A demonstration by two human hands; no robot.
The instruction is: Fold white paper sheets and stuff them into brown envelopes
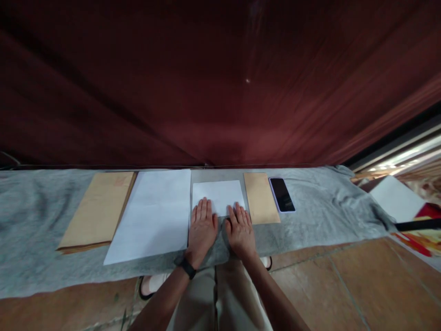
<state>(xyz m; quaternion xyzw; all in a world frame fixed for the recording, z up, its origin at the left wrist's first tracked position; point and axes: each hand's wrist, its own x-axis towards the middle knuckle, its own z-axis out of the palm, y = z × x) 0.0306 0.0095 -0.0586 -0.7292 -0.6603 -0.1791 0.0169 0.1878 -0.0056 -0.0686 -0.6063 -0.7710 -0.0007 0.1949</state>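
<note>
A small white sheet of paper (217, 189), perhaps folded, lies in front of me on a grey cloth. Flat on its left lower part rests my left hand (202, 225), fingers stretched out and a dark band at the wrist. My right hand (240, 227) lies on the lower right part, its fingers slightly spread. Neither hand grips anything. Just left of the small sheet is a larger stack or sheet of white paper (151, 214). A brown envelope (262, 200) sits close beside my right hand.
The grey cloth (320, 207) covers a long narrow surface. A stack of brown envelopes (98, 209) lies far left, and a phone (283, 195) lies right of the single envelope. Behind rises a dark red panel or drape (206, 92). Tiled floor (310, 280) shows in front.
</note>
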